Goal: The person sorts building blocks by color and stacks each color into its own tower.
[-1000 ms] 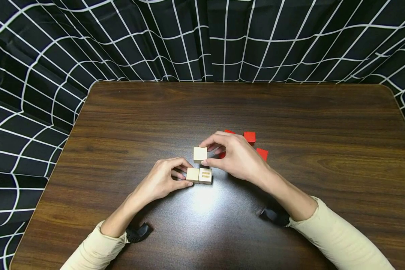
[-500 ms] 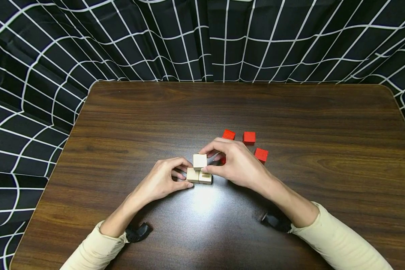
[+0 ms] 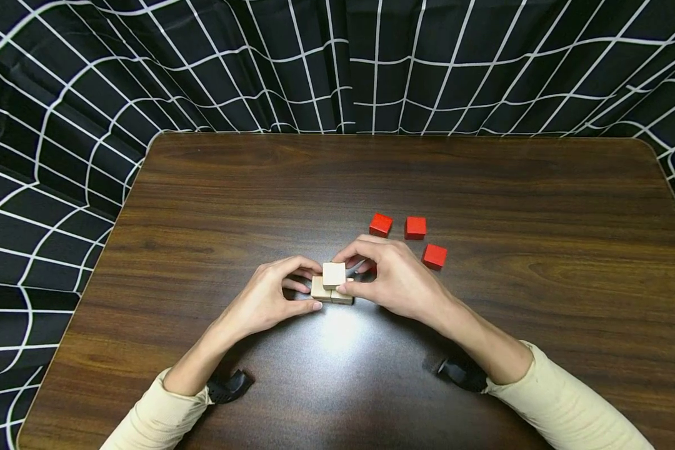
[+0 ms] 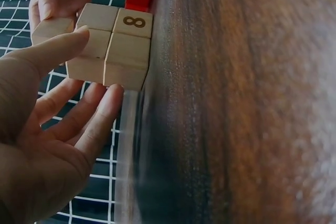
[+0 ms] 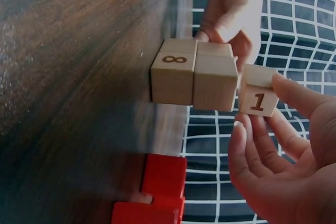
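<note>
Wooden cube [image 3: 334, 275], pinched by your right hand [image 3: 398, 278], hangs just above the block stack [image 4: 127, 53] your left hand [image 3: 270, 295] grips.

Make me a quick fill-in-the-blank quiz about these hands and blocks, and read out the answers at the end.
1. The right hand pinches a pale wooden cube marked with the digit ____.
2. The left hand holds a stack of pale wooden cubes whose only visible digit is ____.
3. The bright red cubes lie nearer the person's ____ hand.
4. The black cloth backdrop carries a grid of lines coloured ____.

Missing words: 1; 8; right; white.
</note>
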A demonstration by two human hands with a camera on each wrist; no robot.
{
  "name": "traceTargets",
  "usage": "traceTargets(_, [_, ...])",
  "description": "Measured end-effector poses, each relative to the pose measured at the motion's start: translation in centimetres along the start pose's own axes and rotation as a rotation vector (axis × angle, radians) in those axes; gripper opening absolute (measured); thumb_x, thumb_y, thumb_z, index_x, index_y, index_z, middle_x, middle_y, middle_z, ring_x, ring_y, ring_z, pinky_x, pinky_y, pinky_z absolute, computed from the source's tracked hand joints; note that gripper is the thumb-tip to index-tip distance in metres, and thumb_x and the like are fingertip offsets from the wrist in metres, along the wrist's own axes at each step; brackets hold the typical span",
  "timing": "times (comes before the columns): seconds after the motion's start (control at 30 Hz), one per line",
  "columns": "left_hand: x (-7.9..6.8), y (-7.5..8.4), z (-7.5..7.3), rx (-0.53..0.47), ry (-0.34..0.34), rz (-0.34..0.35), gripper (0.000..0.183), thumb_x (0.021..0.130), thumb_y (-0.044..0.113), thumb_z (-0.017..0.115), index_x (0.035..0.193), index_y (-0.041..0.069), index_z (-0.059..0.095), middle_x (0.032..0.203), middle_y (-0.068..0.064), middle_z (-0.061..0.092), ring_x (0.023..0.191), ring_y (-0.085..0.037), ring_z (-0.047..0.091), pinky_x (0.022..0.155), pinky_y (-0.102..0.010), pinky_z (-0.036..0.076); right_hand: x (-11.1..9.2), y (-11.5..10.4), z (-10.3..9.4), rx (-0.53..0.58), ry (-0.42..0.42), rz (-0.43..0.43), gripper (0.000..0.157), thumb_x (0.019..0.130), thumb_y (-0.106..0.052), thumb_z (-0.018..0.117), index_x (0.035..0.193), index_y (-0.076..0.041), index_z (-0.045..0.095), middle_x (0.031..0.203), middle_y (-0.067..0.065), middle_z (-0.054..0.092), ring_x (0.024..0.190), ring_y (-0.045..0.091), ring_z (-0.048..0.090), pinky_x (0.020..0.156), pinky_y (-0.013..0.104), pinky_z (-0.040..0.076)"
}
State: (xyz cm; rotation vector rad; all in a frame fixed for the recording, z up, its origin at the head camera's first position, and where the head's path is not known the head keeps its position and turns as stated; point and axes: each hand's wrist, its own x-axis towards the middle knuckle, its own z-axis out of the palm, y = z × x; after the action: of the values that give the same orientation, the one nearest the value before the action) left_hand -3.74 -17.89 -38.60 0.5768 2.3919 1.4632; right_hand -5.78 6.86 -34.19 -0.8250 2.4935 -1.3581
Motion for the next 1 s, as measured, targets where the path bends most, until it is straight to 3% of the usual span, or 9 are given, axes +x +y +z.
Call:
traceTargets(0.23, [0.0, 0.2, -0.1, -0.042, 0.003, 0.021, 0.045, 0.076, 0.006, 0.087, 0.115, 0.010, 0.065, 0.112, -0.003, 0.067, 0.093, -0.017, 0.070, 0.082, -0.026, 0.059, -0.1, 0.2, 0.3, 0.006, 0.003, 0.000, 0.034, 0.074, -0.013, 0.089, 0.103, -0.016, 0.072, 0.099, -0.010, 0.068, 0.082, 0.012, 0.066, 0.071, 0.024, 0.057])
traceTargets(0.47, [-0.1, 0.1, 0.1, -0.066, 0.009, 0.033, 0.038, 0.078, 0.004, 0.084, 0.111, 0.010, 0.067, 0.110, -0.003, 0.067, 0.094, -0.016, 0.068, 0.082, -0.027, 0.059, -0.3, 0.2, 0.6, -0.016, 0.003, 0.005, 0.032, 0.073, -0.014, 0.089, 0.100, -0.018, 0.072, 0.097, -0.012, 0.067, 0.082, 0.010, 0.064, 0.074, 0.030, 0.058])
traceTargets(1.0, [-0.1, 0.0, 0.2, -0.068, 0.024, 0.037, 0.035, 0.078, 0.004, 0.084, 0.108, 0.009, 0.067, 0.105, -0.003, 0.068, 0.091, -0.017, 0.069, 0.081, -0.027, 0.059, -0.4, 0.1, 1.2, -0.031, 0.010, -0.027, 0.034, 0.071, -0.014, 0.091, 0.100, -0.017, 0.072, 0.095, -0.011, 0.066, 0.083, 0.008, 0.063, 0.072, 0.030, 0.058])
